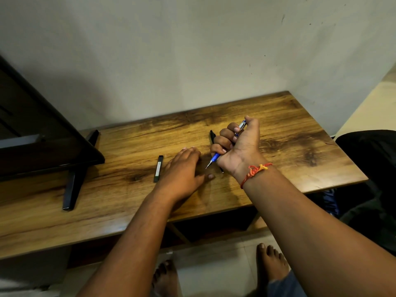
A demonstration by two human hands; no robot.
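My right hand [236, 144] grips a blue mechanical pencil [216, 157] in a fist, thumb on the top button, metal tip pointing down and to the left just above the wooden table [289, 133]. A red-orange thread is tied round that wrist. My left hand [184, 170] lies flat on the table, palm down, fingers straight, just left of the pencil tip. A slim dark lead case [158, 168] lies on the table beside my left hand. A black pen [212, 136] lies behind my right hand, mostly hidden by it.
A black TV [32, 129] stands at the left on slanted black legs [74, 187]. A pale wall runs behind the table. A dark chair [368, 168] stands at the right. My bare feet [271, 262] are on the tiled floor below the table's front edge.
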